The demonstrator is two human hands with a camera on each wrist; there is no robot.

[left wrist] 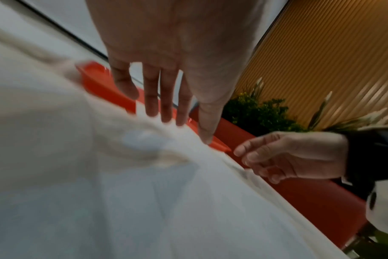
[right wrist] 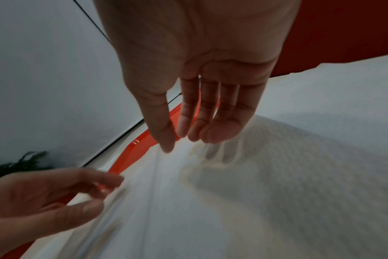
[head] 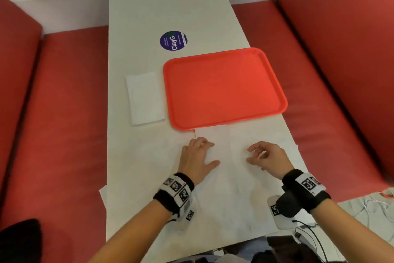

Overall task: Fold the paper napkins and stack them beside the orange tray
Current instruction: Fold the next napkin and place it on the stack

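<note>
An orange tray (head: 223, 88) sits on the white table (head: 149, 7). Left of it lies a folded white napkin stack (head: 145, 98). An unfolded white napkin (head: 232, 188) with a centre crease is spread flat in front of the tray. My left hand (head: 204, 154) rests on the napkin's left half, fingertips down and thumb spread. My right hand (head: 252, 154) hovers just over the right half, fingers loosely curled, holding nothing. The left wrist view shows the left hand (left wrist: 166, 108) touching the napkin (left wrist: 144, 192). In the right wrist view the right hand (right wrist: 188, 133) sits close above the sheet (right wrist: 266, 192).
Another unfolded sheet (head: 140, 166) lies left of my hands, its corner overhanging the table's left edge. A round purple sticker (head: 173, 40) is behind the tray. Red bench seats (head: 64, 113) flank the narrow table. Cables (head: 309, 233) lie at the near right.
</note>
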